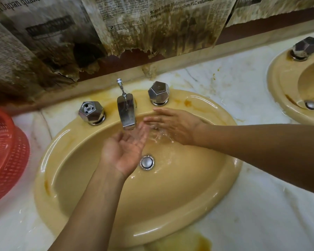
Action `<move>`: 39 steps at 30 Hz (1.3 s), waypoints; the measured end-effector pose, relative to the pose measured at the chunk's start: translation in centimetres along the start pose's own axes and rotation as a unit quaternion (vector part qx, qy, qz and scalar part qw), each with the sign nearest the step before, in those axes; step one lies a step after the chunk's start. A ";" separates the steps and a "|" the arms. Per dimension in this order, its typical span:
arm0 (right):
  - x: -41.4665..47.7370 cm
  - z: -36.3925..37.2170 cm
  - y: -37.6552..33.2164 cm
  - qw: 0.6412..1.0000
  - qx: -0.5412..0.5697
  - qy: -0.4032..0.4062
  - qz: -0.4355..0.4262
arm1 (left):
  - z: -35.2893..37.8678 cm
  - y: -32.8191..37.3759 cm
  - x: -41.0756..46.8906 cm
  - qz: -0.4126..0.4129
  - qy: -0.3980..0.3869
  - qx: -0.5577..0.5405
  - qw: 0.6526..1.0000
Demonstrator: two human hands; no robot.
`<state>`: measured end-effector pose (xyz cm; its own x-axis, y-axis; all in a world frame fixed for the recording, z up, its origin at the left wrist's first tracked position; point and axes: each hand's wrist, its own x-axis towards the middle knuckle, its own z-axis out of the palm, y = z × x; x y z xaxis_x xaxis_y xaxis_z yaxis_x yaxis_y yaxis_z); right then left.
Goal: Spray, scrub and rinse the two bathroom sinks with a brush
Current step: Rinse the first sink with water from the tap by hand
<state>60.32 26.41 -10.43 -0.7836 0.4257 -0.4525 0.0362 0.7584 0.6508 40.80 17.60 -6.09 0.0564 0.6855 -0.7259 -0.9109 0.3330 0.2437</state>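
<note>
Looks late: rinsing in centre-frame sink [188,182], with left grip [125,151] loosely cupped, right grip [174,126] spread, both empty; upper-right sink [279,82] possibly left.

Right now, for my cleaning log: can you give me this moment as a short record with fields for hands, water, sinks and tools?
left hand: palm up, cupped under the spout, holds nothing
right hand: open, in the splash, holds nothing
water: running into the near sink
second sink: at the right edge, partly in view
red basket: on the counter, left of the near sink
brush and spray: neither in view
</note>
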 end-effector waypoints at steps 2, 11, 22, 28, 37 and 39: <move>1.1 -0.6 0.1 1.000 -0.022 0.010 0.007 | -1.6 0.5 0.2 0.025 0.042 -0.005 0.999; -4.8 1.7 -5.9 0.930 0.307 -0.203 -0.006 | -3.3 -0.6 0.3 -0.040 0.103 0.140 0.984; -2.1 1.0 -4.6 0.952 0.300 -0.041 0.035 | -0.4 0.6 -1.3 -0.053 0.003 0.104 0.993; 3.9 -4.8 -5.1 0.486 0.811 0.039 0.322 | -4.3 1.2 -0.8 0.023 0.081 0.202 0.976; 5.4 -10.3 -4.2 -0.443 0.861 0.021 0.248 | -6.8 5.2 -1.2 0.441 0.091 0.744 0.493; 4.5 -9.8 -3.2 -0.461 0.850 0.041 0.252 | -7.9 6.4 -0.3 0.403 0.017 0.823 0.399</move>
<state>50.61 21.08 -8.61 -0.3986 0.4767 -0.7835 -0.7302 -0.6819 -0.0433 31.70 14.44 -9.39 -0.0154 0.9998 0.0138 0.8780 0.0069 0.4786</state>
